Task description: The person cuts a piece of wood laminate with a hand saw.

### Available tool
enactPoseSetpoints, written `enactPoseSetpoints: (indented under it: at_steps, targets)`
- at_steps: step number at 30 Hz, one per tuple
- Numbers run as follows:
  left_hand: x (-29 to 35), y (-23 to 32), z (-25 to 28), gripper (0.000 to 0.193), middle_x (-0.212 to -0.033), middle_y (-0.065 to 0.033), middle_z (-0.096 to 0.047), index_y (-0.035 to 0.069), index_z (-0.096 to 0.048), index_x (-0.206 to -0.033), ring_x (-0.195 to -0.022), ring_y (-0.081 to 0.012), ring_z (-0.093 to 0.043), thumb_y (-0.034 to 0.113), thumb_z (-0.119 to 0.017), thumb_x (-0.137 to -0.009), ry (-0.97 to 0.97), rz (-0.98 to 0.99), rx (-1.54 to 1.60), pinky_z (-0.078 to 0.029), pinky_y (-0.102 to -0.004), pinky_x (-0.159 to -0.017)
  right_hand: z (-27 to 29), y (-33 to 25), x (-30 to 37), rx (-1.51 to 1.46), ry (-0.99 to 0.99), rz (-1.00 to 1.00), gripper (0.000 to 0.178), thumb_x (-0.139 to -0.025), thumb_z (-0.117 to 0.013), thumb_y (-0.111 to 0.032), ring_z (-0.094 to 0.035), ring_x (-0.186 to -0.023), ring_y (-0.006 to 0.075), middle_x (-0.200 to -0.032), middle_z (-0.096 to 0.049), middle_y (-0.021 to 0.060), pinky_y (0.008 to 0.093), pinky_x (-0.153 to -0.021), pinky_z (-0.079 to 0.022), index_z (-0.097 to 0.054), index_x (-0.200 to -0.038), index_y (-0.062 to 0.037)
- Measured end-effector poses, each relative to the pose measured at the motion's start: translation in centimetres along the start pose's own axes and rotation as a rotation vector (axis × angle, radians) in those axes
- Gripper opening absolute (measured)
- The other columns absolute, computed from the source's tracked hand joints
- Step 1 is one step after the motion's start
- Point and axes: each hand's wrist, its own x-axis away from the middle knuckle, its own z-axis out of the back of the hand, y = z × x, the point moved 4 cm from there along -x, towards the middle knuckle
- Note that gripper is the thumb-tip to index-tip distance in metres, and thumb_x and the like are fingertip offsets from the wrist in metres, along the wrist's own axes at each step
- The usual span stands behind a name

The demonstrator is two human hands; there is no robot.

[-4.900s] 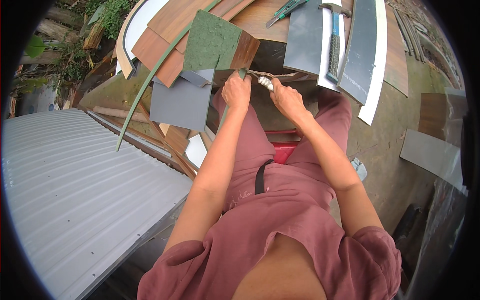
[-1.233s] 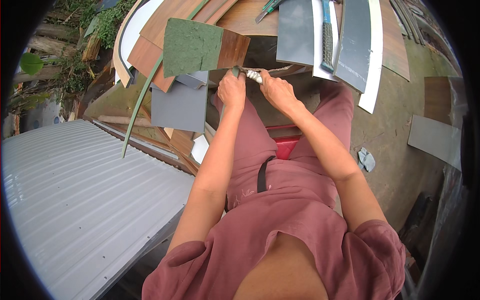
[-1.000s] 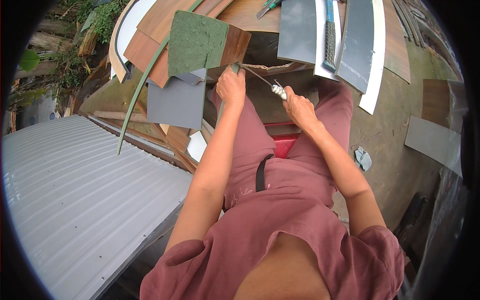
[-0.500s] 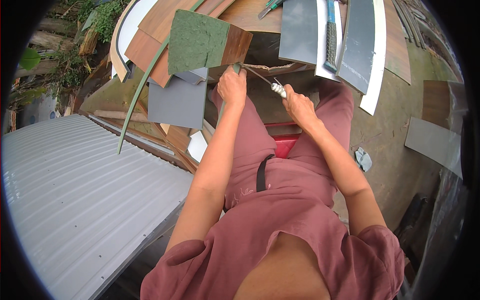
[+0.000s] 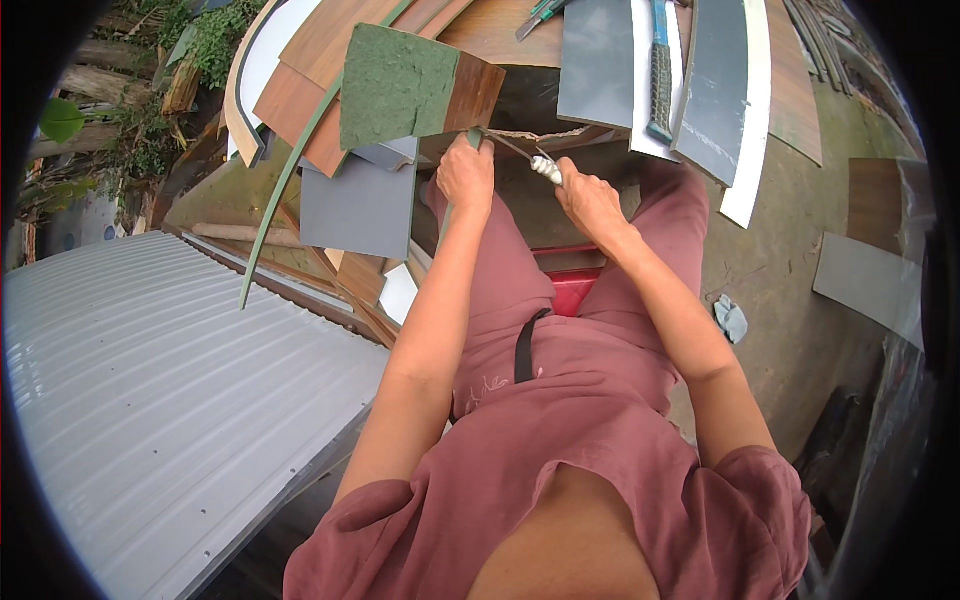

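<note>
My left hand (image 5: 466,178) is closed round a narrow green strip (image 5: 474,136), whose end shows above the fingers and again below the wrist. It is at the near edge of a block (image 5: 398,85) with a rough green top and a brown wood-grain side. My right hand (image 5: 592,203) grips a thin metal tool with a white wrapped handle (image 5: 546,168). The tool's slender shaft reaches left to the strip's end beside my left fingers. Whether the shaft is a blade or a rod, I cannot tell.
A hammer (image 5: 660,85) with a black grip lies on grey and white boards at upper right. Brown wood-grain panels (image 5: 292,108) and a grey panel (image 5: 355,212) are at left. A long curved green strip (image 5: 275,205) hangs over corrugated metal sheeting (image 5: 180,390). A cloth (image 5: 731,319) lies on the ground.
My right hand and the white-handled tool have moved slightly left and up, closer to my left hand. My left hand stays nearly in place on the green strip.
</note>
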Motion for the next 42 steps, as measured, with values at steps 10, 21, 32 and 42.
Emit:
enactPoseSetpoints:
  at_steps: [10,21,32,42]
  targets:
    - [0.1,0.6,0.2,0.034,-0.085,-0.0264,-0.064,-0.001,-0.064,-0.09,-0.085,-0.0436,-0.061,0.03,-0.058,-0.079,-0.016,0.014,0.019,-0.047,-0.0492,-0.078,-0.3,-2.2,-3.5,-0.011,0.054,0.029,0.014,-0.087,-0.05,-0.012,-0.063,-0.07,0.0417,-0.071,-0.063,0.0241,0.0518,-0.063,-0.049,-0.045,-0.095,-0.0019]
    - [0.0,0.4,0.5,0.032,-0.083,-0.0251,-0.065,0.0,-0.064,-0.09,-0.082,-0.0443,-0.061,0.029,-0.057,-0.079,0.0,0.013,0.001,-0.047,-0.0498,-0.078,0.0,0.7,1.3,-0.013,-0.011,-0.042,0.015,-0.087,-0.05,-0.013,-0.062,-0.07,0.0427,-0.071,-0.062,0.0231,0.0521,-0.063,-0.049,-0.043,-0.095,-0.0025]
    - [0.0,0.2,0.3,0.032,-0.083,-0.0256,-0.064,0.0,-0.064,-0.09,-0.083,-0.044,-0.061,0.029,-0.056,-0.079,-0.01,0.012,0.01,-0.047,-0.0497,-0.078,0.1,-0.1,-0.1,0.019,-0.007,0.013,0.016,-0.086,-0.051,-0.013,-0.063,-0.071,0.0418,-0.072,-0.063,0.0219,0.0517,-0.064,-0.049,-0.042,-0.095,-0.0025]
    - [0.1,0.4,0.1,0.034,-0.084,-0.0261,-0.064,-0.001,-0.064,-0.091,-0.084,-0.0439,-0.061,0.03,-0.057,-0.079,-0.009,0.003,0.023,-0.047,-0.0494,-0.078,-0.2,-1.8,-3.1,0.003,0.022,0.03,0.017,-0.086,-0.052,-0.012,-0.062,-0.071,0.0414,-0.071,-0.063,0.0224,0.0516,-0.063,-0.049,-0.042,-0.096,-0.0028]
